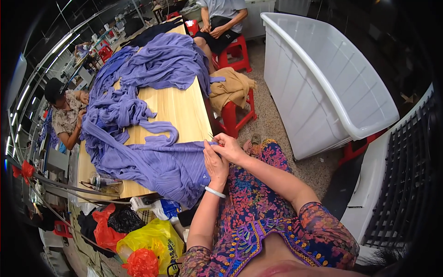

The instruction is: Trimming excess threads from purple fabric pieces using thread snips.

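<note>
A purple garment (168, 164) of thin, ribbed fabric lies spread over the near part of the wooden table, its right edge drawn toward my lap. My left hand (215, 162), with a pale bangle (215, 192) at the wrist, grips that edge, fingers pressed together. Close against it, my right hand (230, 148) is closed in a pinch around a slim metal tool (210, 135). Two thin points show beyond the fingers; whether they belong to snips or tweezers I cannot tell. Both hands meet at the garment's upper right corner.
More purple garments (161, 57) are heaped along the table (191, 113). A large white bin (300, 78) stands at right, near a red stool (242, 115) bearing tan cloth (230, 87). Co-workers sit at left (64, 111) and far end (224, 23). Plastic bags (154, 240) lie below left.
</note>
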Demonstrator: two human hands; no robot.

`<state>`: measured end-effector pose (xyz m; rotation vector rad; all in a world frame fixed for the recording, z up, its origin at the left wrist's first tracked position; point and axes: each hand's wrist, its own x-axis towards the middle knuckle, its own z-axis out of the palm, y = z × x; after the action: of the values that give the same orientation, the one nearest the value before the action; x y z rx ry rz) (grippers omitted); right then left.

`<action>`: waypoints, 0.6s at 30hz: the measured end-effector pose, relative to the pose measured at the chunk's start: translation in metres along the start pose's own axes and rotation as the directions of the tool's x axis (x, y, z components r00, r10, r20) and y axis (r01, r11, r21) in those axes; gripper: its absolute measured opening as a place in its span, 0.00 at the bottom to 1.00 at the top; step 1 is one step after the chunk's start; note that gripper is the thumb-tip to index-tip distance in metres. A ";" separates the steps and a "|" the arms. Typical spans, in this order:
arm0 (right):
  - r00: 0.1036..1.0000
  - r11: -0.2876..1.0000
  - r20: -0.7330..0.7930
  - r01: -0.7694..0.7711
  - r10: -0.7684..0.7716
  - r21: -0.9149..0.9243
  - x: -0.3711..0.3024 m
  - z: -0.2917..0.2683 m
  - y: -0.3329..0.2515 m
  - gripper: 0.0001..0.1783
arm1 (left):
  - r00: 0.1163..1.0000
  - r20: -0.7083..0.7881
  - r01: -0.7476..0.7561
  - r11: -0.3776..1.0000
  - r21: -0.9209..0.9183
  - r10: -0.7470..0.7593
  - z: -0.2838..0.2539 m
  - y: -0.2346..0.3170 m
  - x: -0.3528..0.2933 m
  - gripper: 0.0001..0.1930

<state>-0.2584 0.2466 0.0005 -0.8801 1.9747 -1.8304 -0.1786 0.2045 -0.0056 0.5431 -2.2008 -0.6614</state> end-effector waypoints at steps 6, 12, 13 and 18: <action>0.991 0.972 0.111 -0.097 0.075 0.213 0.004 -0.002 0.005 0.12 | 0.998 0.026 0.055 0.997 -0.047 -0.054 -0.008 -0.001 0.004 0.28; 0.984 0.950 0.148 -0.142 0.103 0.278 0.004 -0.005 -0.004 0.12 | 0.999 0.036 -0.007 1.000 0.019 0.006 -0.006 -0.006 0.003 0.29; 0.978 0.934 0.164 -0.178 0.132 0.310 0.003 -0.003 -0.006 0.12 | 0.999 0.009 -0.037 0.999 0.002 0.037 -0.006 -0.010 0.002 0.28; 0.949 0.903 0.246 -0.275 0.199 0.330 0.004 -0.014 -0.025 0.14 | 0.880 0.278 0.472 0.636 -0.610 -0.386 -0.025 -0.008 0.011 0.26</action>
<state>-0.2638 0.2550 0.0276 -0.6503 1.4806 -1.7954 -0.1651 0.1847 0.0094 0.6527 -1.7449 -1.7012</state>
